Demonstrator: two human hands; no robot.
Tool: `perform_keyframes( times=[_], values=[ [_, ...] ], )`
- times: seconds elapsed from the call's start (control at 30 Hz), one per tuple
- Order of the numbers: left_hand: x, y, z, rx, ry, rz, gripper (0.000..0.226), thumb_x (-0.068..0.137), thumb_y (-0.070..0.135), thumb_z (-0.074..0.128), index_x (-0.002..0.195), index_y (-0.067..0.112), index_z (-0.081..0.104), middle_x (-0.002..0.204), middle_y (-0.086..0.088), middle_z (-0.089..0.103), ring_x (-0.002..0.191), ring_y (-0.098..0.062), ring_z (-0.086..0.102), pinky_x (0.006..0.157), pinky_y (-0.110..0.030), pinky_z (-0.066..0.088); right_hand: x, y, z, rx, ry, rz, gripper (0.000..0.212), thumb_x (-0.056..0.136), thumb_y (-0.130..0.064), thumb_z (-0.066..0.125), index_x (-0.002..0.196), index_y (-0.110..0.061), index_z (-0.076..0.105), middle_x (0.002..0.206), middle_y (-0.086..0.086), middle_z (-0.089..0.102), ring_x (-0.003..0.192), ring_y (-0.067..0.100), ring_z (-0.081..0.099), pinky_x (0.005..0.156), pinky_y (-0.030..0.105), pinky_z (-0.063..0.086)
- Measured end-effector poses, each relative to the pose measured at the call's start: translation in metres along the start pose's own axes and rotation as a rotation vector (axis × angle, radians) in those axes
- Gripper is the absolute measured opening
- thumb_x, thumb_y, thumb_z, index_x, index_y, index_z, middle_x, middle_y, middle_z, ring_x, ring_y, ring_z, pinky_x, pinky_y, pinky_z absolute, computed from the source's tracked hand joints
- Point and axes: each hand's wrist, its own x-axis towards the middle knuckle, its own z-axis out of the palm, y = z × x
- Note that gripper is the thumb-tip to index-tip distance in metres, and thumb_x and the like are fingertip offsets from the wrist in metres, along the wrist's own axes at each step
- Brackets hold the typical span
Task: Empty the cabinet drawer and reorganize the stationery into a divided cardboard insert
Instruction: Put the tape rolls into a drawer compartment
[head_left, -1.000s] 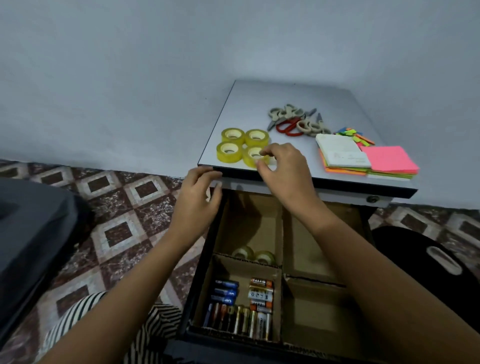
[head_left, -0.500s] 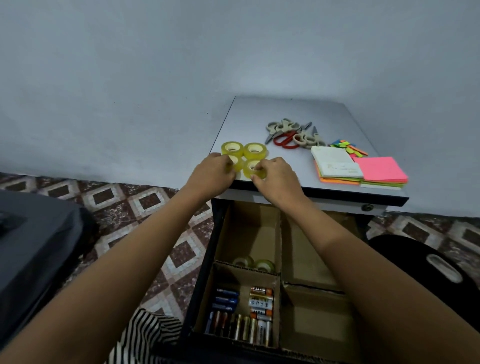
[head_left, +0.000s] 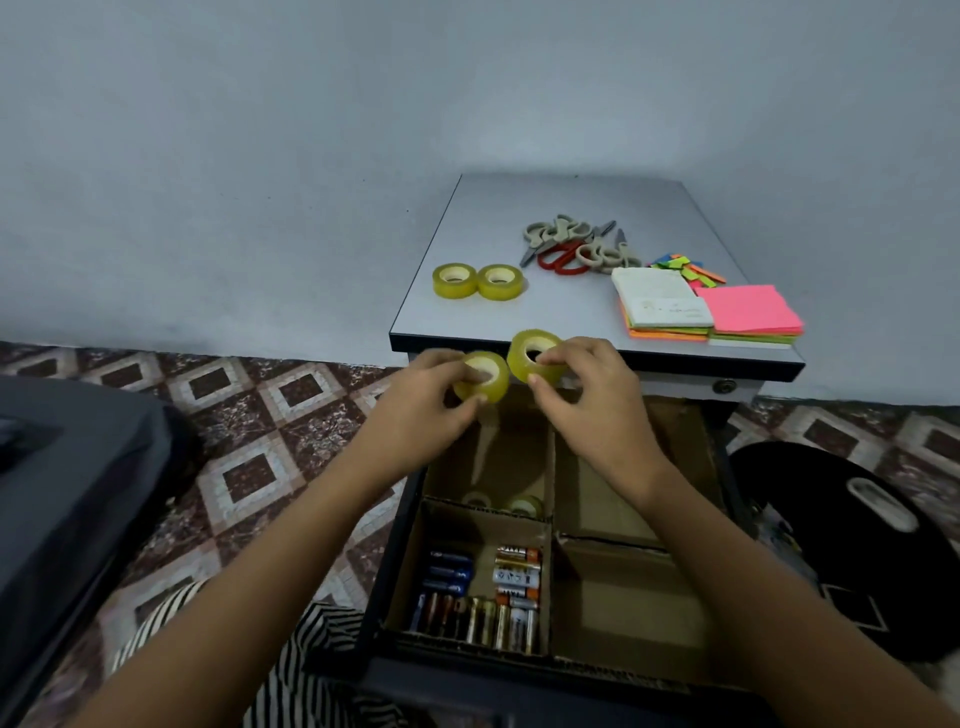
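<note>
My left hand (head_left: 426, 405) grips a yellow tape roll (head_left: 485, 376) and my right hand (head_left: 592, 395) grips another tape roll (head_left: 530, 353). Both rolls hang in the air just in front of the cabinet top's front edge, above the open drawer. Two more tape rolls (head_left: 477, 281) sit on the cabinet top (head_left: 561, 306). The drawer holds a divided cardboard insert (head_left: 553, 488). Its back left compartment has two tape rolls (head_left: 506, 503). The front left compartment holds several batteries (head_left: 483, 592). The right compartments look bare.
Several scissors (head_left: 571, 247), coloured sticky flags (head_left: 685, 267) and stacks of sticky notes (head_left: 711, 314) lie on the cabinet top. A black bag (head_left: 852, 545) sits on the patterned floor at right. A dark object (head_left: 62, 493) stands at left.
Both hands took a tape roll each from the cabinet top's front edge and drew them back over the drawer. Two rolls stay on the top.
</note>
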Motion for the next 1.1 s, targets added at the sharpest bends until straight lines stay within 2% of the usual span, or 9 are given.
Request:
perform_keyframes(
  times=[0.1, 0.27, 0.37, 0.47, 0.6, 0.8, 1.0, 1.1],
  values=[
    [-0.016, 0.001, 0.018, -0.010, -0.107, -0.001, 0.026, 0.086, 0.024, 0.065, 0.110, 0.013, 0.066, 0.126, -0.002, 0.051, 0.106, -0.008, 0.050, 0.081, 0.000, 0.028, -0.031, 0.011, 0.001, 0.009, 0.025, 0.012, 0.020, 0.085, -0.018, 0.067, 0.104, -0.012, 0.067, 0.110, -0.003, 0.052, 0.100, 0.002, 0.048, 0.084, 0.004, 0.035],
    [-0.023, -0.004, 0.059, 0.011, -0.304, -0.039, 0.030, 0.088, 0.028, 0.062, 0.117, 0.018, 0.063, 0.130, -0.002, 0.048, 0.112, -0.012, 0.052, 0.093, -0.016, 0.038, -0.076, 0.035, 0.014, 0.037, 0.018, 0.219, 0.025, 0.085, -0.018, 0.066, 0.110, -0.014, 0.065, 0.119, -0.002, 0.051, 0.109, 0.007, 0.047, 0.095, 0.027, 0.045],
    [-0.020, -0.008, 0.081, 0.025, -0.398, -0.074, 0.032, 0.088, 0.026, 0.062, 0.118, 0.016, 0.062, 0.128, -0.005, 0.049, 0.111, -0.016, 0.053, 0.098, -0.024, 0.043, -0.093, 0.047, 0.019, 0.032, 0.020, 0.305, 0.026, 0.084, -0.018, 0.067, 0.110, -0.014, 0.065, 0.122, 0.001, 0.049, 0.113, 0.011, 0.047, 0.097, 0.032, 0.046],
    [-0.010, -0.012, 0.096, 0.032, -0.452, -0.102, 0.029, 0.088, 0.021, 0.061, 0.116, 0.012, 0.062, 0.120, -0.006, 0.056, 0.107, -0.017, 0.057, 0.093, -0.027, 0.047, -0.100, 0.055, 0.022, -0.019, 0.060, 0.295, 0.027, 0.083, -0.015, 0.068, 0.110, -0.012, 0.066, 0.124, 0.006, 0.049, 0.116, 0.016, 0.047, 0.096, 0.028, 0.044],
    [0.009, -0.014, 0.109, 0.044, -0.497, -0.151, 0.022, 0.089, 0.015, 0.058, 0.108, 0.009, 0.066, 0.108, -0.006, 0.064, 0.101, -0.018, 0.060, 0.084, -0.024, 0.046, -0.103, 0.058, 0.026, -0.095, 0.083, 0.256, 0.028, 0.081, -0.013, 0.070, 0.109, -0.009, 0.066, 0.123, 0.011, 0.050, 0.116, 0.019, 0.048, 0.092, 0.021, 0.037],
    [0.015, -0.025, 0.126, 0.048, -0.579, -0.210, 0.026, 0.089, 0.012, 0.058, 0.115, 0.011, 0.061, 0.115, -0.008, 0.062, 0.103, -0.017, 0.059, 0.087, -0.027, 0.049, -0.104, 0.061, 0.027, -0.131, 0.097, 0.210, 0.030, 0.080, -0.012, 0.071, 0.110, -0.009, 0.066, 0.123, 0.012, 0.051, 0.113, 0.012, 0.044, 0.089, 0.008, 0.028],
    [0.014, -0.028, 0.123, -0.028, -0.657, -0.240, 0.029, 0.091, 0.010, 0.055, 0.119, 0.011, 0.060, 0.118, -0.008, 0.060, 0.105, -0.018, 0.057, 0.081, -0.023, 0.046, -0.104, 0.065, 0.030, -0.155, 0.095, 0.189, 0.029, 0.079, -0.013, 0.072, 0.107, -0.008, 0.067, 0.121, 0.015, 0.053, 0.112, 0.022, 0.052, 0.089, 0.022, 0.038],
    [0.014, -0.029, 0.120, -0.027, -0.669, -0.245, 0.027, 0.091, 0.009, 0.053, 0.118, 0.010, 0.059, 0.115, -0.009, 0.060, 0.095, -0.014, 0.055, 0.077, -0.022, 0.044, -0.104, 0.065, 0.030, -0.147, 0.094, 0.199, 0.029, 0.080, -0.014, 0.071, 0.108, -0.008, 0.067, 0.122, 0.014, 0.052, 0.113, 0.022, 0.051, 0.090, 0.022, 0.038]
  ],
)
